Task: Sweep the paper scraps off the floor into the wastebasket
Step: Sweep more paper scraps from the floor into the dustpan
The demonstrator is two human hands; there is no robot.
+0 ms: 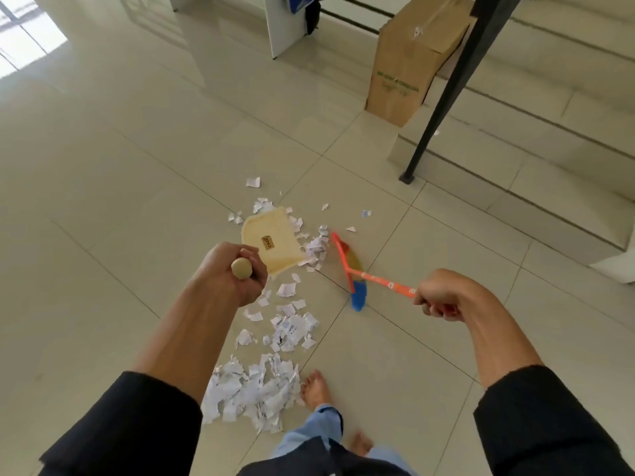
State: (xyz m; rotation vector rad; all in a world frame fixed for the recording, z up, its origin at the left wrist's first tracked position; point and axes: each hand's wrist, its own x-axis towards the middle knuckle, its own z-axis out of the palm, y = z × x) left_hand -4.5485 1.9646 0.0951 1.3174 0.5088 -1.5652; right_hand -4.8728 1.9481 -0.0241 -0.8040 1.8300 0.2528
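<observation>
My left hand (233,271) grips the cream handle of a pale yellow dustpan (269,240), whose pan rests on the tiled floor ahead of me. My right hand (439,295) holds the orange handle of a broom (354,269) with an orange head and yellow and blue bristles, set just right of the pan's open edge. Torn white paper scraps (314,247) lie between broom and pan. More scraps ring the pan, and a bigger heap (254,386) lies near my bare foot (316,389). No wastebasket is in view.
A tall cardboard box (409,60) stands at the back right beside tiled steps (515,159). A black slanted metal leg (446,87) comes down to the floor in front of the steps. A white panel (283,25) stands farther back.
</observation>
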